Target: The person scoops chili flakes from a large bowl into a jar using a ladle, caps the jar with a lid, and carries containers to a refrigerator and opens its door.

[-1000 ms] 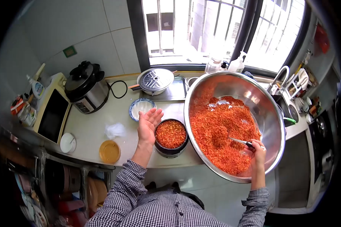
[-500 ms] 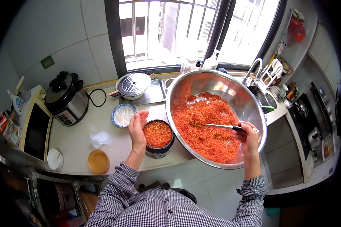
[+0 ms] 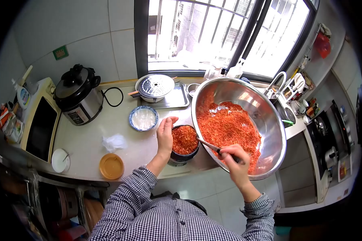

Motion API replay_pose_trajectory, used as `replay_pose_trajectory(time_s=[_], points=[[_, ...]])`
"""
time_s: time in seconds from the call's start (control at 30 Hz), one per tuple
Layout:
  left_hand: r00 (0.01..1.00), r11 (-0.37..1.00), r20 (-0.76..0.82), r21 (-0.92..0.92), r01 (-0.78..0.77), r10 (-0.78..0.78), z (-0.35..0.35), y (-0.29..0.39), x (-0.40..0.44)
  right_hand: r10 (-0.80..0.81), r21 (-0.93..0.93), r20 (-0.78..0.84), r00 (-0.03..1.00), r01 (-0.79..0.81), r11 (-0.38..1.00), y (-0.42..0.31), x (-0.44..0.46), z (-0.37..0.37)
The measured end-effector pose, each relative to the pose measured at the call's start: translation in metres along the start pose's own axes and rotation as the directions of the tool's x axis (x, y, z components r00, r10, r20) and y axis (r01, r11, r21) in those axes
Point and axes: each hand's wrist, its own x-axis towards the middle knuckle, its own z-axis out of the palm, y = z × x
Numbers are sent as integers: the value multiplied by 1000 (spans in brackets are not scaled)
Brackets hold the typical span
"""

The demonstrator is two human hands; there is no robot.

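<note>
1. Evidently, the right hand (image 3: pixel 235 158) has its grip closed round the spoon (image 3: pixel 208 145), its far end at the jar (image 3: pixel 184 156)'s 3 o'clock; tipping low should limit spillage.
2. The left hand (image 3: pixel 165 136), at the jar's 9 o'clock, has its grip unclosed, fingers extended (contact unclear); steadying the jar seems advisable.
3. Steel bowl (image 3: pixel 272 132) of red chopped food (image 3: pixel 229 124), 2 o'clock: rim crowds the jar; handle should clear it.
4. On the bench (image 3: pixel 80 152): blue-rimmed dish (image 3: pixel 144 130), 10 o'clock; crumpled plastic (image 3: pixel 115 142), 9; amber disc (image 3: pixel 111 166), 8.

Single head view: wide, from above the checked shirt (image 3: pixel 165 220), near the steel bowl (image 3: pixel 272 134), facing forward and down across bowl to window (image 3: pixel 197 34) beyond.
</note>
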Motion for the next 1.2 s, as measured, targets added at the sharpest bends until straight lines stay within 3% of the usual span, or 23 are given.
replay_pose_trajectory(time_s=[0.07, 0.23, 0.3, 0.4, 0.47, 0.53, 0.57, 0.6, 0.7, 0.93, 1.2], points=[[1000, 1000, 7, -10, -15, 15, 0, -2, 1, -172, -226, 112, 979, 194, 955, -18, -9, 6], [999, 1000, 21, -1, -25, 25, 0, 0, 0, -456, -364, 373, 808, 580, 729, -20, -22, 10], [999, 1000, 41, 4, -25, 25, -1, 0, 0, -518, -385, 424, 743, 666, 639, -17, -24, 8], [996, 1000, 88, 4, -16, 16, -3, 1, 1, -516, -390, 322, 794, 608, 692, -21, -25, -1], [990, 1000, 137, -6, -13, 14, -7, 0, 3, -438, -350, 145, 887, 460, 816, -29, -24, -6], [983, 999, 184, 45, -23, 15, -13, -2, 3, -191, -179, -95, 977, 172, 969, -24, -25, -8], [981, 997, 192, 74, -28, 14, -16, -4, 2, -48, 40, -184, 982, 56, 998, -17, -22, -6], [980, 994, 200, 102, -35, 14, -16, -3, 0, 225, 303, -220, 949, -153, 941, -25, -16, -3], [976, 991, 213, 131, 10, -38, -15, 1, -6, 519, 497, -221, 826, -363, 788, -15, 3, -3], [978, 976, 203, 200, -83, 41, -12, -6, -13, 482, 323, -117, 869, -425, 845, -4, 31, -5], [980, 980, 193, 179, -82, 46, -11, -1, -12, 431, 413, -185, 883, -328, 850, -12, 28, -7]])
